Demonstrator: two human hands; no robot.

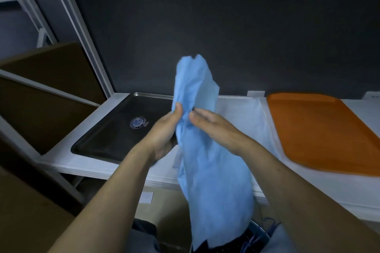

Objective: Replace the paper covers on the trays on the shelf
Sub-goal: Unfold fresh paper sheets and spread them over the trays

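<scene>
— Leftmost?
— A black tray (115,131) on the shelf (65,159). Then the left hand (164,135), gripping crumpled blue paper (209,170) held upright.
— And rightward?
— The right hand (218,129) pinches the same paper; an orange tray (320,129) lies beyond.

Shelf (61,156) front edge open. Black tray (115,129) left and orange tray (320,131) right, both flat, air above them free. White sheet (242,121) flat between them. Blue paper (211,181), gripped by left hand (164,135) and right hand (216,127), hangs before the middle and blocks it. Back wall (226,37) closes the rear. Post (90,51) bounds the left.
</scene>
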